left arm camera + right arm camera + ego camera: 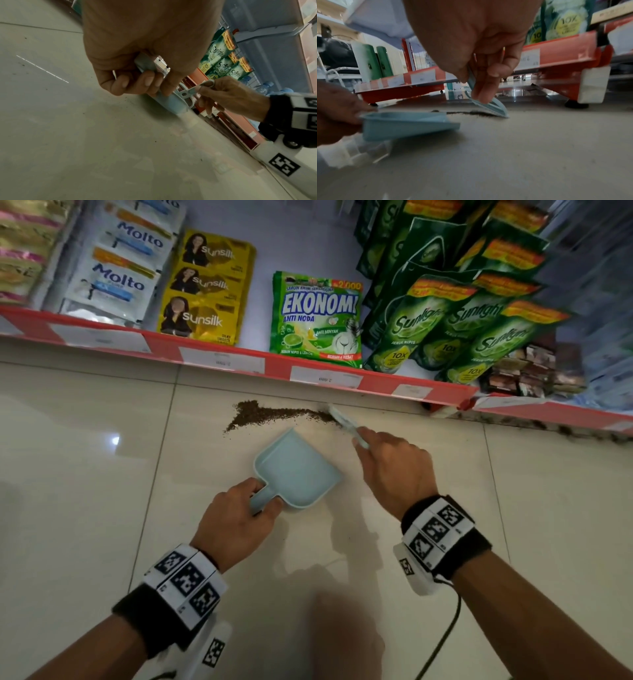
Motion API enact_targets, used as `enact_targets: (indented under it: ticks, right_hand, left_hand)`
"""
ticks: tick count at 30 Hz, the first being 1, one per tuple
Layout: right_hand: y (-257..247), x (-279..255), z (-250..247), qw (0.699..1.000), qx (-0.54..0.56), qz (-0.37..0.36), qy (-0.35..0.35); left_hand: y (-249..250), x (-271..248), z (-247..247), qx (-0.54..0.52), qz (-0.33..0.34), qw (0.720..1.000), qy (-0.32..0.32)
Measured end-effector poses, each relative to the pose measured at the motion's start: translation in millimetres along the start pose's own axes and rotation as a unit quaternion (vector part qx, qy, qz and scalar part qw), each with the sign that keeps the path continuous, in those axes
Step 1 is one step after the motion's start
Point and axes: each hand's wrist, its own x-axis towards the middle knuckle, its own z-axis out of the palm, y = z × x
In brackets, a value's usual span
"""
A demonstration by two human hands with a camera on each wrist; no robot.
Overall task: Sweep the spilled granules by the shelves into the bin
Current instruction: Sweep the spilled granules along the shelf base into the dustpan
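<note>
Dark brown granules [260, 414] lie in a streak on the pale floor tiles just in front of the bottom shelf, also seen low in the right wrist view as granules [471, 113]. My left hand [236, 515] grips the handle of a light blue dustpan [296, 470], its mouth facing the spill and its front lip on the floor [412, 122]. My right hand [390, 470] holds a small light blue brush [342, 419], whose head [494, 106] touches the right end of the streak. No bin is in view.
A red-edged bottom shelf [325, 374] with price labels runs across behind the spill, its feet [576, 104] on the floor. On it stand sachets and pouches: Molto, Sunsilk, an Ekonomi pack [317, 320], Sunlight pouches [455, 326]. Bare tiles spread toward me.
</note>
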Motion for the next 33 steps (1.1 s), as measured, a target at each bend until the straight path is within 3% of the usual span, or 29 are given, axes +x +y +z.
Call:
enact_targets:
  ticks: [4,8,11,13,15,19,23,25,30,33]
  right_hand:
    - [26.9,14.8,-11.5,0.994,-0.075,0.073,0.036]
    - [47.1,24.3,-7.3,0.982,-0.086,0.163,-0.038]
    - [30.9,14.0,-1.5,0.993,-0.007,0.097,-0.066]
    - [14.2,2.4,-2.9,0.997,0.033,0.027,-0.062]
    - [9.4,1.1,-8.1,0.999,0.020,0.009,-0.035]
    - [29.2,24.4,-15.3,0.994,-0.050,0.091,0.041]
    - [37.4,43.8,-7.5,0.986,-0.071,0.152,-0.009]
    - [30.9,43.9,1.6,0.991,-0.053,0.120,-0.033]
    - [1.9,13.1,3.3,0.995,0.067,-0.045,-0.055]
    - [4.7,7.7,-4.4,0.999,0.026,-0.038,0.001]
  left_hand:
    - [-5.1,-3.2,-3.5,-0.005,-0.003,1.000,0.004]
    - [-8.4,-5.5,-8.5,-0.017,0.000,1.000,0.009]
    - [-10.4,-7.5,-11.4,-0.021,0.000,1.000,0.010]
    - [-11.7,-9.0,-13.5,-0.021,-0.002,1.000,0.010]
    - [-12.4,-10.1,-14.9,-0.028,-0.005,1.000,0.009]
    - [-11.9,-12.5,-15.3,-0.036,-0.003,0.999,0.004]
    - [-11.3,-14.3,-17.1,-0.036,0.001,0.999,0.005]
    - [-12.0,-14.7,-18.2,-0.035,0.002,0.999,0.010]
    - [-16.8,-19.2,-22.3,-0.030,0.004,0.999,0.022]
    - [-21.2,-20.5,-24.0,-0.026,-0.003,0.999,0.027]
